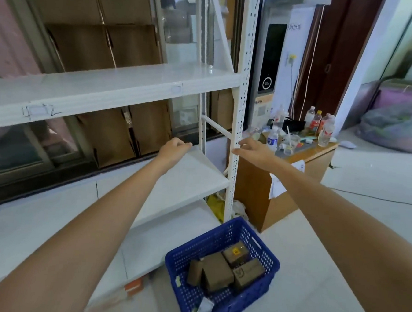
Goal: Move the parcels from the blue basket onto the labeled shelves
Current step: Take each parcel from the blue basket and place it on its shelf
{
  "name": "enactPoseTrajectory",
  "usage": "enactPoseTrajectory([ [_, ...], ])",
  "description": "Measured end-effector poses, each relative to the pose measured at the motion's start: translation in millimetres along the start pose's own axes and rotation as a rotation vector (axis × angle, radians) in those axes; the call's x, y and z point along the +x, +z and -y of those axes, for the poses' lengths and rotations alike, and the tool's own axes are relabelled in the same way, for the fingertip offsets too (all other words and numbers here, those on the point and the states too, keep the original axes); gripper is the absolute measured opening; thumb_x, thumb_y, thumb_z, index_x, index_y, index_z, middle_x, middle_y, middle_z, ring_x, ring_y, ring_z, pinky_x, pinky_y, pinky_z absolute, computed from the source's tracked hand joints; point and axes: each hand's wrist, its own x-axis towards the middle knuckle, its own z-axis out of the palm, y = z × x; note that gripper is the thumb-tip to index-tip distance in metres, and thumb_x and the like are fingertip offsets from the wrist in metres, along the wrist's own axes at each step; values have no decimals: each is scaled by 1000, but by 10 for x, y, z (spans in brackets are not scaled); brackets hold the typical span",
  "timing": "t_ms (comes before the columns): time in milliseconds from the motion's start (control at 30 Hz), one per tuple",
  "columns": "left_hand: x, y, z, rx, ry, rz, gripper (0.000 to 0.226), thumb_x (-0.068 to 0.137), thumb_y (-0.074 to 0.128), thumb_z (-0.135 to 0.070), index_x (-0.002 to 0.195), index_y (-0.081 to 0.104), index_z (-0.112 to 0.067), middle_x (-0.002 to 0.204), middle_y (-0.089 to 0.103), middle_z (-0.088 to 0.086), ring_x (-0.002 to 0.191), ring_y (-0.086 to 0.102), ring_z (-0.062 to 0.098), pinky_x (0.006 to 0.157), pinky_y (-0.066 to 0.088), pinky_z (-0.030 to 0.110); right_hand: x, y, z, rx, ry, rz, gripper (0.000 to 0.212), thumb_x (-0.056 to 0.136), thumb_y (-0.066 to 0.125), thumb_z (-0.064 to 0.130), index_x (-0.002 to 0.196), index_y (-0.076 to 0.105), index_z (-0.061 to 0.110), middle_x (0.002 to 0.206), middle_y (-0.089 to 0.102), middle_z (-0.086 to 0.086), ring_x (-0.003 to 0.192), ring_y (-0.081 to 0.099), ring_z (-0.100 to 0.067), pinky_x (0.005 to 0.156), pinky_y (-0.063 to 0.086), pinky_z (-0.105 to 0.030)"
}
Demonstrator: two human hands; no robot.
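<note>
A blue perforated basket point(255, 242) stands on the floor at the foot of the white shelf rack point(137, 82). Inside lie several brown cardboard parcels point(217, 273), one with a yellow sticker point(236, 254), plus a small white packet point(204, 309). Both my arms reach forward, well above the basket. My left hand point(175, 147) hovers over the middle shelf board with fingers loosely curled, holding nothing. My right hand point(253, 148) reaches to the rack's perforated front upright, fingers relaxed, empty. The shelf boards in view carry no parcels. A paper label point(36, 111) sits on the upper shelf edge.
A wooden cabinet point(293, 186) right of the rack bears bottles and clutter. Brown cartons stand behind the rack by the window. A tall white kiosk point(270, 70) stands behind the cabinet. Plastic-wrapped bundles point(397, 120) lie far right. Tiled floor stretches right of the basket.
</note>
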Motion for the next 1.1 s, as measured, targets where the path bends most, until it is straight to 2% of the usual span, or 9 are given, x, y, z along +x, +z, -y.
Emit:
enactPoseTrajectory([
  [100,248,232,29,-8,-23,-10,26,93,52,-41,89,51,-16,85,48,-3,80,47,14,79,36,33,212,5,-290,-23,51,11,57,90,58,50,135,49,16,132,58,-8,121,53,-26,104,40,-40],
  [200,520,451,86,-10,-32,-9,24,92,52,-40,81,46,-19,80,44,-2,73,43,15,76,34,32,501,57,-507,-28,61,16,54,91,57,48,135,49,17,133,58,-7,121,53,-25,101,40,-37],
  [300,801,594,149,-27,-74,-10,24,92,51,-39,89,51,-15,87,51,-4,76,48,14,68,36,31,833,136,-639,-35,61,48,51,92,57,46,134,50,18,131,58,-7,118,54,-25,95,40,-32],
  [400,1063,669,219,-35,-97,-33,26,92,52,-39,89,51,-13,86,51,-4,73,48,10,62,35,29,1151,202,-720,-36,50,71,50,91,59,45,133,50,19,130,59,-7,117,55,-25,98,42,-34],
  [567,1292,866,424,-41,-169,-59,19,92,52,-36,92,52,-16,80,48,-6,84,48,18,69,36,31,1515,377,-872,-14,0,124,46,90,59,45,128,53,20,126,61,-5,106,57,-20,91,44,-31],
  [667,1334,1038,625,-30,-216,-57,20,93,51,-35,94,53,-15,94,53,0,89,49,19,78,38,31,1698,516,-962,-15,-19,209,48,90,60,45,131,51,20,129,58,-4,107,56,-19,89,42,-29],
  [767,1359,1247,908,-57,-297,-92,21,93,50,-34,99,56,-15,100,53,0,93,49,19,80,37,29,1896,697,-1107,-1,-43,262,51,90,62,43,133,49,20,134,55,-4,120,54,-22,98,42,-33],
  [967,1232,1835,1783,-95,-477,-132,17,91,47,-32,91,53,-16,83,53,-3,73,48,12,66,36,27,2140,1288,-1724,-5,-75,372,51,91,63,39,136,49,19,136,53,-5,120,54,-21,97,45,-32],
  [1100,1139,2339,2623,-90,-551,-137,21,93,47,-34,99,56,-16,90,55,-5,87,52,15,70,36,27,2174,1986,-2473,-55,-62,429,51,90,63,40,135,49,21,129,53,2,115,52,-14,92,40,-26],
])
